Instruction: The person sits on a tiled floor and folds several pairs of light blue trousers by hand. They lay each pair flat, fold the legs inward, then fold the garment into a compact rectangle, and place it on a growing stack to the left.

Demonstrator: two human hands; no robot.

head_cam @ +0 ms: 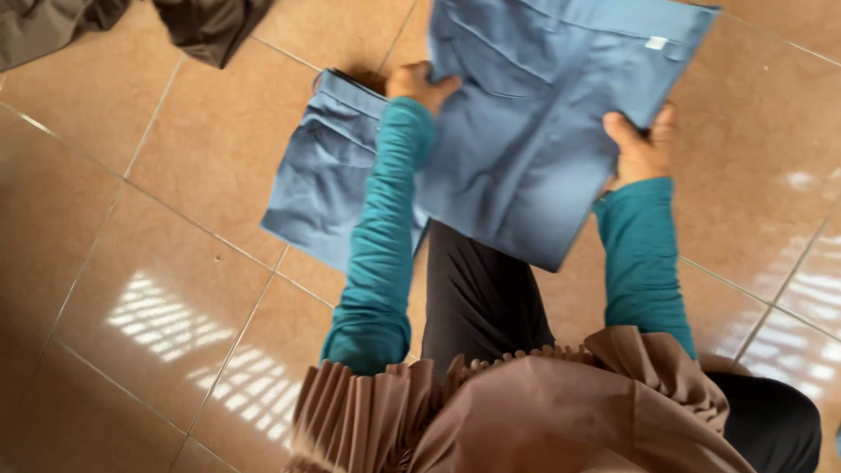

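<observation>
I hold a folded pair of blue trousers point(534, 131) up over my lap with both hands. My left hand point(419, 84) grips its left edge near the top. My right hand point(642, 149) pinches its right edge, thumb on the front. A second folded blue garment point(320, 175) lies flat on the floor to the left, partly hidden behind my left sleeve. Both arms wear teal sleeves.
The floor is glossy tan tile point(149, 289) with window glare. Dark garments point(206, 26) and a grey one point(44, 26) lie at the top left. My black-clad leg point(482, 298) and a brown pleated cloth point(491, 412) fill the bottom centre.
</observation>
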